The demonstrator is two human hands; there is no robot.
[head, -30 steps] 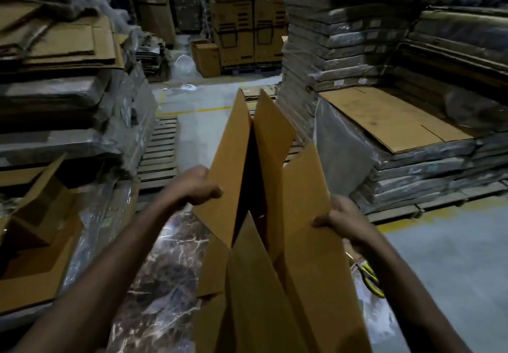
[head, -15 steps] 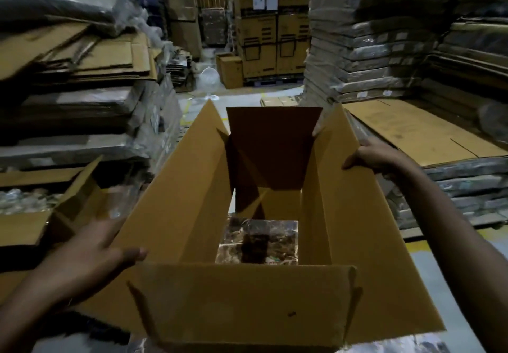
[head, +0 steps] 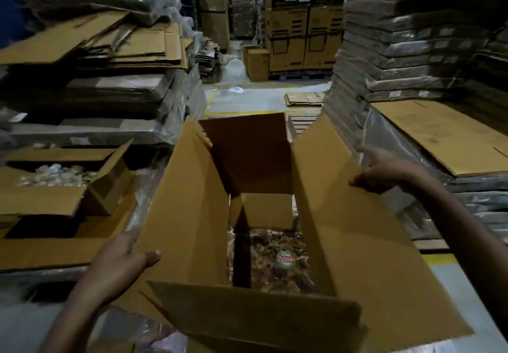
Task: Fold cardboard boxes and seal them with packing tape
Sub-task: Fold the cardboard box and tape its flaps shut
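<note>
Cardboard box (head: 261, 322) stands open, flaps up. L hand (head: 121, 262) grips its left flap, thumb inside; R hand (head: 384, 172) pinches its right flap edge, fingers blurred.

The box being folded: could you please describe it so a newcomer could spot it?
Between the stacks of flattened cardboard, look near centre. A brown cardboard box stands there, left hand and right hand on its side flaps. Unlike the filled carton beside it, its bottom is open.
</note>
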